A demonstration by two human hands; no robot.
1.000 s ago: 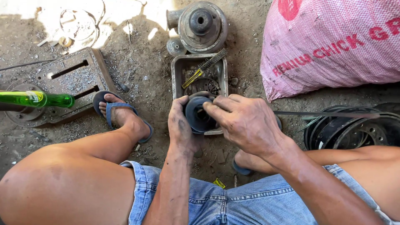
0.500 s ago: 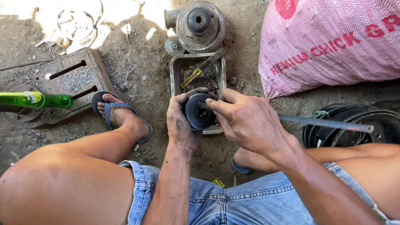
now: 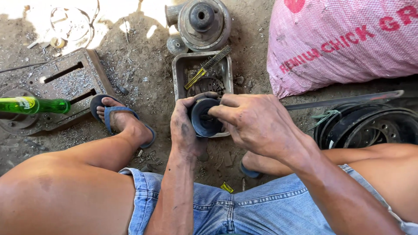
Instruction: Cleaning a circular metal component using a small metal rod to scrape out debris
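Both hands on a dark round cup-shaped part (image 3: pixel 204 118), held over the near end of the metal tray (image 3: pixel 178 74).

Left hand (image 3: pixel 185 128) wraps the part's left side, thumb over the top rim, closed on it. Right hand (image 3: pixel 257 124) covers the right side, fingertips (image 3: pixel 217 114) pinched together at the open mouth; can't tell what they pinch. Mouth faces up toward the camera, so the axis runs roughly along the line of sight. Right half and underside hidden by the hands. Tray holds a yellow-handled tool (image 3: pixel 204 69) and dark bits, hard to make out. Pump housing (image 3: pixel 200 21) beyond the tray, pink sack (image 3: pixel 348 43) right, green bottle (image 3: pixel 32 105) cut off at the left edge.
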